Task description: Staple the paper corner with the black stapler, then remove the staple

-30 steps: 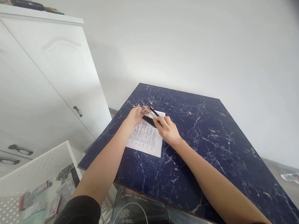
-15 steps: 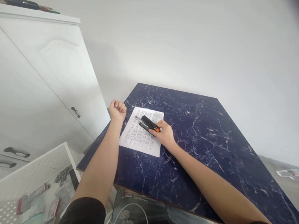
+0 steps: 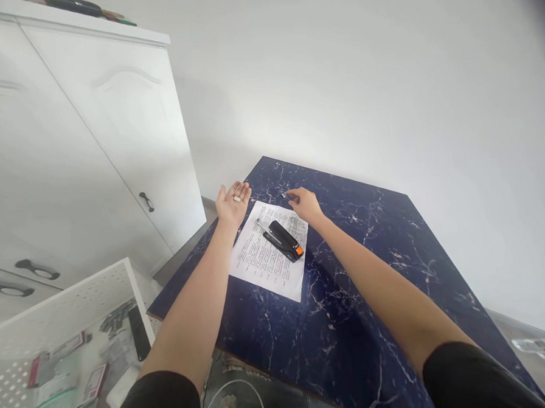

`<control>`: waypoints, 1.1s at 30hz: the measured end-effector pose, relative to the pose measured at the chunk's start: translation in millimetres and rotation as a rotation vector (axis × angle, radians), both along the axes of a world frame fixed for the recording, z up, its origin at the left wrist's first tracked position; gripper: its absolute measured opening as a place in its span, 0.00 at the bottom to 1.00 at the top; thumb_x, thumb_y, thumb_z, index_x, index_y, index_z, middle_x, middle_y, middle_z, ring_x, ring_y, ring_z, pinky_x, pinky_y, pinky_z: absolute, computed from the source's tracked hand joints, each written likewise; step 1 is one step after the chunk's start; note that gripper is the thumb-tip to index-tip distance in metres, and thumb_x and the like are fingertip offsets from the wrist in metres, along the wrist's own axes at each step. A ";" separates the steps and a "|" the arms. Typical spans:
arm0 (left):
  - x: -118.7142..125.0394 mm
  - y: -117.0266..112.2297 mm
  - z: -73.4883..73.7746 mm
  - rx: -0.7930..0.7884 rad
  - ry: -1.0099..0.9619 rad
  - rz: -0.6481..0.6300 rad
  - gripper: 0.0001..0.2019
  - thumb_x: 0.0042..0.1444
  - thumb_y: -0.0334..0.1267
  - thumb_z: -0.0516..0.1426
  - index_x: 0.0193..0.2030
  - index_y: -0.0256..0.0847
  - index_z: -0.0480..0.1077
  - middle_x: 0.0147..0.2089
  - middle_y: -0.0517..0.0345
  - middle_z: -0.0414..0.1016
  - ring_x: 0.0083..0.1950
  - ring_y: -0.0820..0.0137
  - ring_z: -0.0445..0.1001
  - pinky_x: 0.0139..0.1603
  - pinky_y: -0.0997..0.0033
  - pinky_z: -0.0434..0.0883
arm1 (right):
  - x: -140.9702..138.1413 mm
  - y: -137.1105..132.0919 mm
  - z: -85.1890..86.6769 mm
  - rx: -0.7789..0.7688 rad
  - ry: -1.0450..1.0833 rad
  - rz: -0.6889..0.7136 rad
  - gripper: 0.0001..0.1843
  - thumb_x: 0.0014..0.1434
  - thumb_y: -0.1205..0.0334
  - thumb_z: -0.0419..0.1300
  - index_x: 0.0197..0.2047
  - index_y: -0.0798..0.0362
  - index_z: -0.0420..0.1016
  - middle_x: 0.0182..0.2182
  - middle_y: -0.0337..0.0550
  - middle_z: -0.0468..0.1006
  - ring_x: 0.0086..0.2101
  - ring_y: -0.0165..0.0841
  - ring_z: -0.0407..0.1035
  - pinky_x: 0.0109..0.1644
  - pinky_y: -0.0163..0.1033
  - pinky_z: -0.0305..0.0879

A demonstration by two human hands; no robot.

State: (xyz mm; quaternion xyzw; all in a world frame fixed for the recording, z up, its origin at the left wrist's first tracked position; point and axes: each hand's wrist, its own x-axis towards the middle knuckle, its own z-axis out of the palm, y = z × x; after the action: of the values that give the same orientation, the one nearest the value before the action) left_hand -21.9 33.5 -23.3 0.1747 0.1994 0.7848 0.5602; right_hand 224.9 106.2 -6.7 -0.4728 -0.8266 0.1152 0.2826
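A black stapler (image 3: 283,240) with an orange end lies on a printed sheet of paper (image 3: 266,259) on the dark blue marbled table (image 3: 371,253). My left hand (image 3: 233,203) is held palm up over the table's left edge, fingers spread, with a small silvery piece (image 3: 237,198) resting on the palm. My right hand (image 3: 305,203) is just beyond the paper's far edge, its fingertips drawn together at a tiny silvery bit (image 3: 283,194) on the table. Neither hand touches the stapler.
A white cabinet (image 3: 91,146) with dark handles stands to the left. A white perforated bin (image 3: 55,337) with packets and a dark bar sits at lower left. A white cable (image 3: 231,389) hangs by my lap. The wall is plain white.
My right hand let go of the stapler, which now lies on the paper, and reached past the sheet. My left fist turned palm up and spread its fingers, showing a small silvery piece.
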 end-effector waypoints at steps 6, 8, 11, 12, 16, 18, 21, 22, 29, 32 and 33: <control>2.4 -6.8 3.2 0.093 0.088 -0.190 0.42 0.68 0.68 0.35 0.60 0.38 0.74 0.67 0.38 0.73 0.74 0.53 0.65 0.67 0.52 0.71 | -34.8 53.5 -10.5 -0.044 -0.088 0.121 0.20 0.52 0.75 0.66 0.49 0.57 0.85 0.55 0.56 0.80 0.55 0.44 0.75 0.67 0.51 0.65; 2.1 -8.6 4.2 0.113 0.067 -0.228 0.45 0.67 0.69 0.33 0.60 0.35 0.74 0.69 0.37 0.70 0.74 0.53 0.65 0.68 0.53 0.70 | -36.4 57.1 -17.1 -0.059 -0.097 0.134 0.16 0.54 0.76 0.64 0.44 0.58 0.86 0.50 0.56 0.83 0.52 0.44 0.77 0.66 0.50 0.65; 1.3 -8.5 3.8 0.075 0.048 -0.262 0.47 0.66 0.71 0.32 0.62 0.33 0.72 0.70 0.34 0.68 0.73 0.52 0.66 0.67 0.55 0.70 | -33.4 58.7 -21.4 -0.074 -0.092 0.126 0.14 0.55 0.76 0.62 0.39 0.56 0.87 0.41 0.53 0.86 0.45 0.43 0.79 0.61 0.48 0.70; 1.0 -7.8 3.0 0.055 0.042 -0.269 0.48 0.65 0.71 0.32 0.64 0.33 0.71 0.69 0.33 0.69 0.73 0.51 0.66 0.67 0.55 0.71 | -32.2 58.5 -20.5 -0.077 -0.084 0.117 0.14 0.53 0.76 0.62 0.38 0.55 0.87 0.39 0.52 0.86 0.43 0.43 0.80 0.60 0.48 0.71; 0.2 -3.0 -2.3 0.018 -0.001 -0.306 0.49 0.63 0.73 0.34 0.68 0.34 0.69 0.67 0.32 0.71 0.72 0.49 0.67 0.66 0.51 0.71 | -35.5 49.0 -6.7 -0.071 -0.005 0.068 0.11 0.51 0.73 0.63 0.36 0.57 0.86 0.33 0.52 0.85 0.38 0.45 0.80 0.55 0.51 0.75; 0.3 0.6 -5.1 0.007 -0.020 -0.317 0.50 0.63 0.74 0.34 0.67 0.33 0.70 0.66 0.32 0.72 0.71 0.48 0.67 0.65 0.51 0.71 | -45.6 36.4 3.9 -0.062 0.053 0.085 0.12 0.53 0.70 0.64 0.41 0.57 0.86 0.37 0.51 0.86 0.39 0.43 0.81 0.53 0.49 0.76; 1.2 6.2 -8.1 -0.035 -0.010 -0.299 0.50 0.62 0.74 0.32 0.63 0.33 0.72 0.62 0.31 0.74 0.68 0.48 0.69 0.62 0.51 0.73 | -69.8 10.9 19.0 -0.061 0.144 0.257 0.17 0.57 0.65 0.64 0.49 0.52 0.85 0.43 0.46 0.86 0.43 0.39 0.80 0.53 0.44 0.78; 1.6 7.7 -9.0 -0.052 -0.001 -0.286 0.50 0.62 0.74 0.32 0.61 0.33 0.73 0.59 0.30 0.76 0.67 0.47 0.70 0.61 0.51 0.74 | -78.6 2.7 23.1 -0.067 0.185 0.353 0.17 0.57 0.66 0.64 0.50 0.52 0.85 0.44 0.46 0.86 0.44 0.39 0.80 0.53 0.44 0.78; 1.5 9.4 -11.4 -0.073 0.008 -0.227 0.48 0.63 0.74 0.31 0.45 0.34 0.76 0.39 0.37 0.75 0.53 0.50 0.76 0.50 0.55 0.77 | -107.7 -19.6 33.2 -0.122 0.170 0.593 0.21 0.55 0.76 0.62 0.49 0.51 0.85 0.42 0.43 0.85 0.42 0.35 0.79 0.53 0.43 0.78; 2.8 7.4 -9.0 -0.079 0.027 -0.241 0.50 0.62 0.75 0.30 0.44 0.33 0.77 0.40 0.35 0.75 0.55 0.48 0.76 0.49 0.54 0.77 | -107.3 -18.8 32.2 -0.080 0.145 0.627 0.21 0.56 0.75 0.61 0.49 0.51 0.86 0.43 0.43 0.85 0.42 0.36 0.79 0.51 0.43 0.78; 3.6 6.9 -8.2 -0.086 0.028 -0.235 0.50 0.61 0.75 0.30 0.44 0.33 0.77 0.40 0.34 0.76 0.55 0.47 0.76 0.50 0.53 0.77 | -107.5 -18.5 31.7 -0.062 0.132 0.636 0.20 0.57 0.75 0.61 0.49 0.51 0.86 0.43 0.44 0.85 0.42 0.37 0.79 0.50 0.43 0.78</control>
State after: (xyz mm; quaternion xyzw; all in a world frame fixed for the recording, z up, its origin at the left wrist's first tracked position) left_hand -18.3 40.4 -31.5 0.1835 0.2190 0.7020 0.6523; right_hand 117.3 87.7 25.1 -0.1908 -0.9089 0.2533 0.2707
